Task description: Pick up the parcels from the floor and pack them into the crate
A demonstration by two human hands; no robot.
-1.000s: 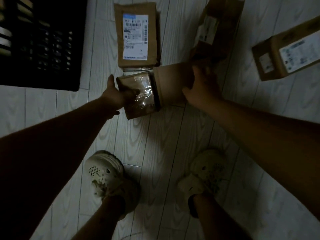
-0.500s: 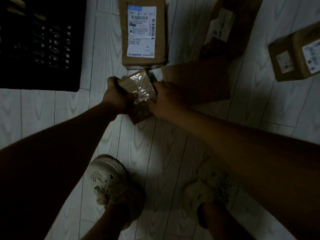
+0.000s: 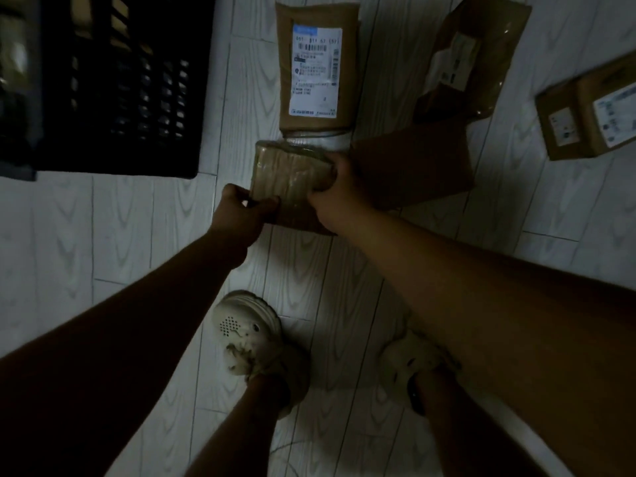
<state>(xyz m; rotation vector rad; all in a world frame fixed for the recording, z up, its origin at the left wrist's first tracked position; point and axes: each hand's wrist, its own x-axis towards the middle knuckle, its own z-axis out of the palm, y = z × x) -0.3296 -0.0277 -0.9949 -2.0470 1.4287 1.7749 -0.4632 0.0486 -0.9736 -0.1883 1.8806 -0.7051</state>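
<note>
A small brown parcel wrapped in clear tape (image 3: 287, 177) is held above the floor between both hands. My left hand (image 3: 242, 210) pinches its near left corner. My right hand (image 3: 335, 192) grips its right edge, fingers curled over the top. The black slatted crate (image 3: 113, 84) stands at the upper left, its inside too dark to read. On the floor behind lie a flat brown parcel with a white label (image 3: 316, 67), a plain brown box (image 3: 413, 163), a dark taped parcel (image 3: 471, 60) and a labelled carton (image 3: 592, 111) at the right.
The floor is pale wood-look planks (image 3: 137, 228). My two feet in light clogs (image 3: 247, 335) stand near the bottom centre. Bare floor lies between the crate and the held parcel.
My right hand left the plain brown box and took hold of the taped parcel's right side. The parcel turned from tilted to flatter, and my left hand slid to its near corner.
</note>
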